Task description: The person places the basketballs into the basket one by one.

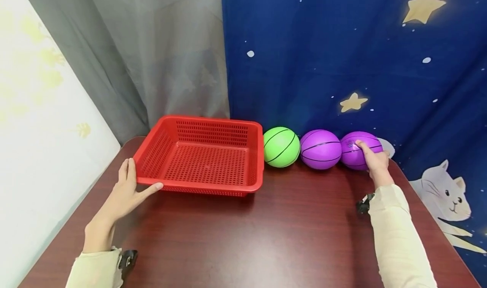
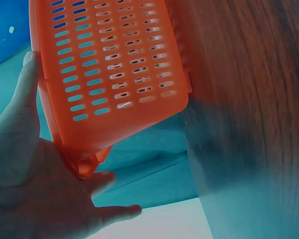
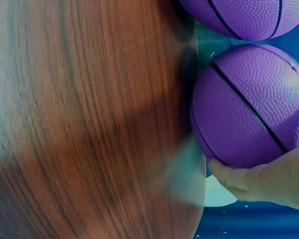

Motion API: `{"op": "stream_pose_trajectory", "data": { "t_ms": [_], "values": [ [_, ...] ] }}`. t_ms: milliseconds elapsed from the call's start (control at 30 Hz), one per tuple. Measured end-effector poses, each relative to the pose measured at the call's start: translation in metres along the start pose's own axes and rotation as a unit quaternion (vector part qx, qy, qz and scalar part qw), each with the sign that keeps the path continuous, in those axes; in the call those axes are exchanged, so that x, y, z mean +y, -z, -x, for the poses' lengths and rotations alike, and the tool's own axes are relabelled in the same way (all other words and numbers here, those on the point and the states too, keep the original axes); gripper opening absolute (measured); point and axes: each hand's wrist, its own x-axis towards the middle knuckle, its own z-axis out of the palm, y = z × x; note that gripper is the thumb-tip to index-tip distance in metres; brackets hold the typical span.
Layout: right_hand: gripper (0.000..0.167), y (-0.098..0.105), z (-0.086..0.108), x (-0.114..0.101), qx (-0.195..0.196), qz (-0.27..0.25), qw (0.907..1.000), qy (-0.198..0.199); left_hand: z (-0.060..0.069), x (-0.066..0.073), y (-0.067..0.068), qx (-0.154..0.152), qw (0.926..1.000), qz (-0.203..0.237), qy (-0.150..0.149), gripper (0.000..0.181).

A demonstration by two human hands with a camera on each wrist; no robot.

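Observation:
A red plastic basket (image 1: 205, 186) with slotted walls stands at the left of the table, nothing inside it. My left hand (image 1: 123, 195) rests against its near left corner, thumb along the front rim and fingers straight up the left side. The left wrist view shows that thumb and the spread fingers around the basket corner (image 2: 84, 144). At the far right, my right hand (image 1: 376, 161) grips a purple ball (image 1: 351, 159) with black lines. In the right wrist view, fingers (image 3: 234, 177) lie along the side of this purple ball (image 3: 244, 109).
A second purple ball (image 1: 321, 149) and a green ball (image 1: 281, 148) stand in a row between the basket and the gripped ball. The brown wooden table (image 1: 243, 237) ends at a blue starry curtain (image 1: 323, 59) and a grey curtain (image 1: 152, 47).

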Motion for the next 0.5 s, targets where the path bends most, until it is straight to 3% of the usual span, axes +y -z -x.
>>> {"op": "stream_pose_trajectory", "data": {
  "t_ms": [133, 300, 500],
  "values": [
    [0.107, 0.004, 0.001, 0.001, 0.051, -0.002, 0.9987, 0.005, -0.001, 0.001, 0.003, -0.009, 0.9999, 0.002, 0.007, 0.113],
    [0.1, 0.016, 0.013, -0.006, 0.108, -0.062, 0.9916, 0.034, -0.001, 0.001, 0.003, -0.012, 0.9999, 0.004, 0.008, 0.113],
    [0.086, 0.024, 0.043, -0.038, 0.116, -0.123, 0.9795, 0.109, -0.001, 0.003, 0.005, -0.015, 0.9997, 0.013, 0.013, 0.112]
  ]
}}
